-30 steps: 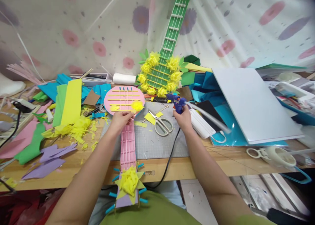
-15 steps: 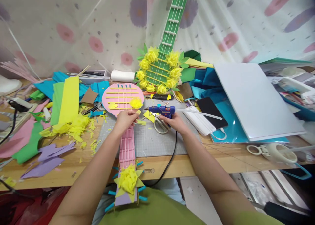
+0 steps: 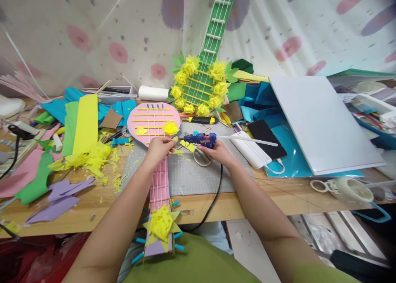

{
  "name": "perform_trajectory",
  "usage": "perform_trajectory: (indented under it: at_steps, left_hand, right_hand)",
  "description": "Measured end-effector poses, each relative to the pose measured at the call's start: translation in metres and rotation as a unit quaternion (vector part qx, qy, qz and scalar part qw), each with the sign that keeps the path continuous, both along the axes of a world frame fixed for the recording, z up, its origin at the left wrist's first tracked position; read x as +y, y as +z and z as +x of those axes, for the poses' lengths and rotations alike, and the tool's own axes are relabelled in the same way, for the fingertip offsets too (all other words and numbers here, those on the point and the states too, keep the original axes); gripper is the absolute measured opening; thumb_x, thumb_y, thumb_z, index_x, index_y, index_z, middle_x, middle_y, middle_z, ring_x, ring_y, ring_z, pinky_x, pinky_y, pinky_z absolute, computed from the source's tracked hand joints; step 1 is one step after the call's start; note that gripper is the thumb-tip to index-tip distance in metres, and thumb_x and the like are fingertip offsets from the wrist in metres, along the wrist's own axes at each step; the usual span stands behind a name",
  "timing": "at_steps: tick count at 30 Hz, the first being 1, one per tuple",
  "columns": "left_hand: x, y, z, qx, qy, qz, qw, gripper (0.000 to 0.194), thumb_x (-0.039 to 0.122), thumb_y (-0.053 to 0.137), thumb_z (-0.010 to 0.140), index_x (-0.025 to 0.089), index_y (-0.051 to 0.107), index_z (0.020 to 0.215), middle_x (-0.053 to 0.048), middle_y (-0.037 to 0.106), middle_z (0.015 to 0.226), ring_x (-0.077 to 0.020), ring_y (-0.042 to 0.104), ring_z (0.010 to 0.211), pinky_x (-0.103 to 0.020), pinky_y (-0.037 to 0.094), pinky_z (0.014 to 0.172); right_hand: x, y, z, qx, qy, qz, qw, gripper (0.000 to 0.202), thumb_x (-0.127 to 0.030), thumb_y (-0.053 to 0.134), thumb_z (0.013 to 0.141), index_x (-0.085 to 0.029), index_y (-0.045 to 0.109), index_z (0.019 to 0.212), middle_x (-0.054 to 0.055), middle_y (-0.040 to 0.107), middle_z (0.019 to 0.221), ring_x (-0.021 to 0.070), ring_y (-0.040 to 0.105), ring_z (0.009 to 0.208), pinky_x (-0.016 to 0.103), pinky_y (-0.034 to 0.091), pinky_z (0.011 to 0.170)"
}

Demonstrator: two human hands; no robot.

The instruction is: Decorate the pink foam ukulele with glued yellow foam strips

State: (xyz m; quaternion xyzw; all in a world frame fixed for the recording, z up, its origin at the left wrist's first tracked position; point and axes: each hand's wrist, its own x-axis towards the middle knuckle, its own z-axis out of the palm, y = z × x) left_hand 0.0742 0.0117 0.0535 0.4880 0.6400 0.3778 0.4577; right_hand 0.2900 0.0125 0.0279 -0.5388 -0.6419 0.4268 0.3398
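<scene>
My right hand [image 3: 219, 152] grips a blue hot glue gun [image 3: 202, 140], a long glue stick [image 3: 247, 140] jutting from its back. Pinched in my left hand [image 3: 160, 147] is a small yellow paper piece [image 3: 175, 139], close to the gun's nozzle. Under that hand lies a pink paper guitar [image 3: 142, 117] with white strings; its neck points toward me and ends in a yellow paper flower [image 3: 161, 224]. Another yellow flower [image 3: 171, 128] sits on its body. Scissors [image 3: 202, 157] lie below the glue gun, partly hidden by my right hand.
A green paper guitar [image 3: 198, 89] ringed with yellow flowers leans at the back. Yellow paper scraps [image 3: 95, 157] and purple paper [image 3: 62, 196] lie on the left. On the right are a phone [image 3: 267, 139], a white power bank [image 3: 251, 150] and a white board [image 3: 321, 126].
The glue gun has moved left and slightly down, bringing its nozzle up to the yellow paper piece. My left hand stays almost where it was, and the view shifts slightly.
</scene>
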Motion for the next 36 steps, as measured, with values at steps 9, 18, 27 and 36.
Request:
perform_trajectory:
  at_steps: [9,18,27,36]
  left_hand:
    - [0.000,0.000,0.003,0.009,-0.003,0.001,1.000,0.015,0.025,0.065,0.066,0.014,0.064,0.056,-0.002,0.063,0.058,-0.0072,0.049,0.043,-0.018,0.034,0.037]
    - [-0.005,0.012,0.007,0.046,-0.009,-0.007,0.999,0.015,0.021,0.063,0.069,0.014,0.063,0.056,0.003,0.052,0.043,-0.0051,0.043,0.036,-0.017,0.031,0.036]
    - [-0.005,0.008,-0.008,0.035,-0.021,-0.011,0.999,0.019,0.029,0.064,0.068,0.014,0.064,0.057,0.002,0.053,0.044,-0.0051,0.041,0.035,-0.017,0.030,0.036]
    - [-0.003,0.011,-0.043,-0.046,0.033,0.046,0.997,0.024,0.036,0.068,0.060,0.014,0.060,0.058,0.002,0.053,0.052,-0.0054,0.042,0.041,-0.019,0.036,0.040]
  right_hand:
    - [0.002,-0.006,0.002,0.011,0.001,0.005,1.000,0.045,-0.053,0.065,0.065,-0.016,0.067,0.091,0.003,0.068,0.083,0.0163,0.058,0.072,0.029,0.046,0.069]
    - [0.001,-0.003,-0.001,0.039,-0.001,0.000,0.999,0.042,-0.051,0.066,0.063,-0.016,0.067,0.086,0.003,0.067,0.079,0.0163,0.058,0.071,0.028,0.045,0.067]
    - [0.011,-0.010,0.009,0.043,-0.128,0.020,0.991,0.045,-0.057,0.066,0.059,-0.015,0.065,0.075,0.002,0.059,0.059,0.0154,0.054,0.059,0.028,0.042,0.058]
    - [0.035,-0.027,0.041,-0.059,-0.326,0.041,0.943,0.051,-0.065,0.058,0.063,-0.014,0.064,0.069,0.008,0.062,0.058,0.0226,0.059,0.066,0.031,0.042,0.061]
